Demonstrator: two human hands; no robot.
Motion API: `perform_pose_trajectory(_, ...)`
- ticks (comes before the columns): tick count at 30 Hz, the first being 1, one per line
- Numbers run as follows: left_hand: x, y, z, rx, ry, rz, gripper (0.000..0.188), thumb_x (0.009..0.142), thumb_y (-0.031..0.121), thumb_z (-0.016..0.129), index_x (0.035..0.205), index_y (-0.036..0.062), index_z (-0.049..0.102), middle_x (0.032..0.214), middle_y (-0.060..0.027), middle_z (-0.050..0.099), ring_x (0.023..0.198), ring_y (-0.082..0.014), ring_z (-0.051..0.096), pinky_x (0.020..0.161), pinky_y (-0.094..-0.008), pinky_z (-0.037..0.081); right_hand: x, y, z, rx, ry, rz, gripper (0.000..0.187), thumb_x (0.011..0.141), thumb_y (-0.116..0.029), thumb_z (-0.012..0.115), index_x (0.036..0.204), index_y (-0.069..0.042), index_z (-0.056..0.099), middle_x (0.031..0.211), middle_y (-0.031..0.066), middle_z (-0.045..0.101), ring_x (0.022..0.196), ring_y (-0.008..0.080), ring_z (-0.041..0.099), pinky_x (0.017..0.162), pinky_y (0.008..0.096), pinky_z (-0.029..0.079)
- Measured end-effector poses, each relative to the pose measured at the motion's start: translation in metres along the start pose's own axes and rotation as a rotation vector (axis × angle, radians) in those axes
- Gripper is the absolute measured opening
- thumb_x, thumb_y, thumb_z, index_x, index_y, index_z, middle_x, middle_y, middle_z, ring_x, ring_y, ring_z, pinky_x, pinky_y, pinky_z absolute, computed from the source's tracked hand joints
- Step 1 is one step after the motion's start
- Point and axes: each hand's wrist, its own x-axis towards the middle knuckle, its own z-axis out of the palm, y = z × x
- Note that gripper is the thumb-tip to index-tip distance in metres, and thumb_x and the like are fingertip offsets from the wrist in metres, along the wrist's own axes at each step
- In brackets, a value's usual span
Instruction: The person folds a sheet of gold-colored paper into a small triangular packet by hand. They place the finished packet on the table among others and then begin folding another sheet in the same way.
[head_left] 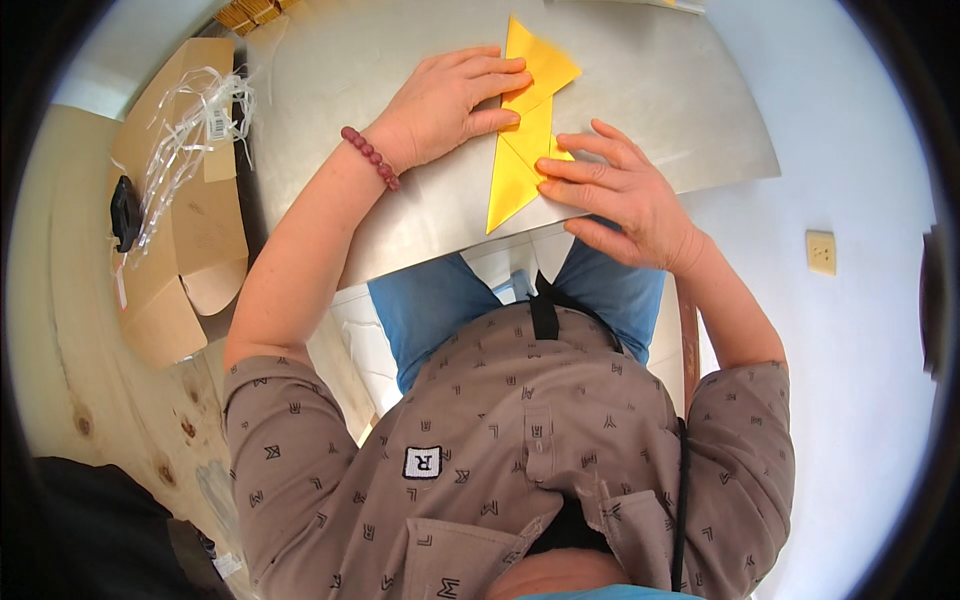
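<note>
A yellow sheet of paper, folded into a slanted shape with pointed ends (525, 130), lies on the grey metal-looking tabletop (400, 215) near its front edge. Crease lines and overlapping flaps cross its middle. From the left, my left hand (455, 105) rests its fingertips and thumb on the paper's upper left side, fingers stretched out. My right hand (620, 190) has its fingers spread, with fingertips touching the lower right side by a small flap. The thumb of that hand points toward the table edge. Neither hand grips the paper.
On the left stands an open cardboard box (205, 215) with white shredded strips (195, 130) and a black object (125, 213) on it. A tan bundle (245, 14) sits at the far left corner. A white wall with a socket (821, 252) rises on the right.
</note>
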Motion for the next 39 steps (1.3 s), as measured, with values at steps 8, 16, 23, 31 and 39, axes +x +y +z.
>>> perform_pose_trajectory(8, 0.0, 0.007, -0.004, -0.028, -0.031, -0.062, 0.044, 0.099, 0.037, 0.067, 0.137, 0.0145, 0.068, 0.15, -0.0037, 0.059, 0.145, -0.0275, 0.045, 0.12, -0.0426, 0.034, 0.015, 0.02, -0.007, -0.012, 0.026, 0.101, 0.042, 0.099, -0.032, 0.064, 0.134, -0.009, 0.065, 0.14, 0.0094, 0.064, 0.14, 0.0342, 0.048, 0.124, 0.0531, 0.029)
perform_pose_trajectory(16, 0.0, 0.009, -0.006, -0.044, -0.038, -0.067, 0.046, 0.1, 0.035, 0.067, 0.139, 0.012, 0.066, 0.151, -0.0061, 0.058, 0.146, -0.03, 0.045, 0.121, -0.044, 0.034, 0.045, 0.047, 0.018, -0.222, 0.022, 0.281, 0.062, 0.104, -0.047, 0.052, 0.149, -0.004, 0.054, 0.154, 0.0134, 0.053, 0.152, 0.0329, 0.036, 0.127, 0.054, 0.019)
perform_pose_trajectory(23, -0.001, 0.006, -0.003, -0.045, -0.03, -0.045, 0.047, 0.1, 0.034, 0.067, 0.14, 0.0105, 0.065, 0.151, -0.0073, 0.058, 0.146, -0.0313, 0.045, 0.121, -0.0441, 0.035, 0.029, 0.032, 0.012, -0.303, -0.021, 0.2, 0.06, 0.102, -0.048, 0.057, 0.146, -0.008, 0.058, 0.153, 0.0107, 0.056, 0.151, 0.0312, 0.037, 0.128, 0.0559, 0.017)
perform_pose_trajectory(31, -0.009, 0.024, -0.007, -0.026, -0.043, -0.072, 0.049, 0.097, 0.041, 0.069, 0.137, 0.0132, 0.067, 0.151, -0.0031, 0.059, 0.147, -0.0277, 0.042, 0.122, -0.0441, 0.031, -0.004, -0.009, 0.011, -0.122, 0.016, 0.093, 0.048, 0.093, -0.033, 0.073, 0.136, -0.011, 0.066, 0.145, 0.0038, 0.062, 0.147, 0.0294, 0.044, 0.126, 0.0529, 0.028)
perform_pose_trajectory(39, -0.027, 0.056, -0.007, 0.026, -0.003, -0.144, 0.059, 0.092, 0.051, 0.073, 0.136, 0.0126, 0.067, 0.147, -0.0053, 0.06, 0.147, -0.0285, 0.042, 0.125, -0.0476, 0.027, -0.018, -0.018, 0.03, -0.027, 0.26, 0.036, 0.042, 0.076, -0.01, 0.085, 0.115, -0.009, 0.07, 0.13, 0.0031, 0.067, 0.127, 0.0293, 0.057, 0.111, 0.0466, 0.047)
